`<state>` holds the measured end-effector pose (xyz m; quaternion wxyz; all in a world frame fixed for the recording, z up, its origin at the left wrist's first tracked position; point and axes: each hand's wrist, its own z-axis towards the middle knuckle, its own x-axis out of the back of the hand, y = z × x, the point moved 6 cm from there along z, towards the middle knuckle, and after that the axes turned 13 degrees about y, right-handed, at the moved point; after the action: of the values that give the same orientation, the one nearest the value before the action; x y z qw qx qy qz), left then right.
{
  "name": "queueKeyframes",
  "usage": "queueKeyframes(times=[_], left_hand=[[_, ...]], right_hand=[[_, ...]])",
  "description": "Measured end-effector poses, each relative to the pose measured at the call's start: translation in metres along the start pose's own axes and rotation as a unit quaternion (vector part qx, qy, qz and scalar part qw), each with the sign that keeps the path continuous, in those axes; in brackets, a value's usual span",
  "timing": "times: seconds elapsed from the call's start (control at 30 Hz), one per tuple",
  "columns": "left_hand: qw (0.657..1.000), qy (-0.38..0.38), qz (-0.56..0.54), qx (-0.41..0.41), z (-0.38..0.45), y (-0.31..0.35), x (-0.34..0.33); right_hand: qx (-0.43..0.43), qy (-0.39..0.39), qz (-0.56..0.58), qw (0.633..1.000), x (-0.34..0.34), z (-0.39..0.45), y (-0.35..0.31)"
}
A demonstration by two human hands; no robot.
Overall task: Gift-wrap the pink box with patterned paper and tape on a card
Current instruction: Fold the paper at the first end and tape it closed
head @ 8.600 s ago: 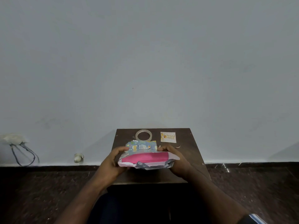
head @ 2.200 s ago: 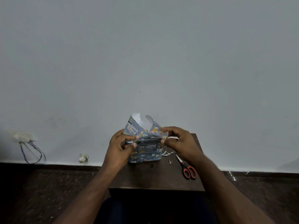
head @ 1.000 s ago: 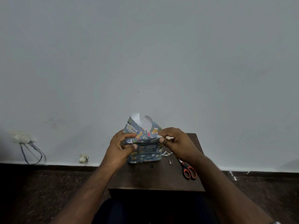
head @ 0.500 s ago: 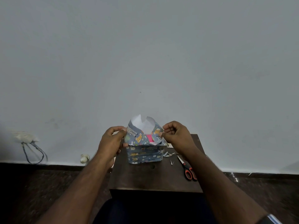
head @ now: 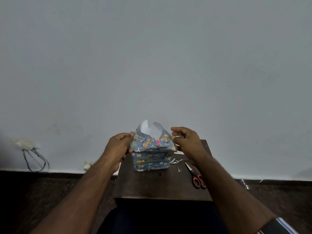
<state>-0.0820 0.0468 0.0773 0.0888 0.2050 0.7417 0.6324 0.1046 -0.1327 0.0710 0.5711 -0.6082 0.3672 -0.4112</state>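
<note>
The box [head: 157,143] stood on end on the small table [head: 162,184], wrapped in patterned paper [head: 150,160] – only a sliver of pink showed at its open top. I saw the left hand [head: 118,147] pinching the paper's left flap, while the right hand [head: 187,141] pinched the right flap with curled fingers. Scissors [head: 196,177] lay on the table to the right – near some paper scraps [head: 178,162].

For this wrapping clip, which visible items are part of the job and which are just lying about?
Part of the job:
- pink box, only a sliver showing
- patterned paper around it
- left hand and right hand, each at a top side flap
- scissors

Lying about:
- paper offcuts on the table
- wall socket with cables
</note>
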Motion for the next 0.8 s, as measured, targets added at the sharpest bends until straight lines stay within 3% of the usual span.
queueKeyframes(times=[0.13, 0.23, 0.43, 0.53, 0.6, 0.67, 0.73, 0.8], left_hand=[[1.0, 0.009, 0.012, -0.019, 0.001, 0.002, 0.001], [1.0, 0.019, -0.006, -0.02, 0.0, 0.003, -0.001], [0.998, -0.014, -0.058, -0.002, -0.003, -0.009, -0.003], [0.997, -0.018, -0.08, 0.004, -0.004, -0.012, -0.002], [0.996, -0.018, -0.084, 0.007, -0.005, -0.013, -0.001], [0.996, -0.018, -0.084, 0.009, -0.007, -0.012, -0.001], [0.996, -0.023, -0.088, 0.009, -0.008, -0.011, -0.001], [0.996, -0.028, -0.089, 0.009, -0.007, -0.01, -0.001]], right_hand=[[-0.016, -0.039, 0.021, 0.999, -0.003, -0.003, 0.0], [0.003, -0.026, -0.026, 0.999, 0.002, -0.001, -0.004], [0.205, 0.078, -0.155, 0.963, -0.001, -0.022, -0.062], [0.279, -0.036, -0.209, 0.936, -0.042, -0.048, -0.096], [0.312, -0.121, -0.322, 0.885, -0.075, -0.062, -0.101], [0.322, -0.145, -0.404, 0.844, -0.095, -0.069, -0.098], [0.301, -0.136, -0.416, 0.847, -0.101, -0.07, -0.096], [0.232, -0.121, -0.399, 0.879, -0.099, -0.065, -0.09]])
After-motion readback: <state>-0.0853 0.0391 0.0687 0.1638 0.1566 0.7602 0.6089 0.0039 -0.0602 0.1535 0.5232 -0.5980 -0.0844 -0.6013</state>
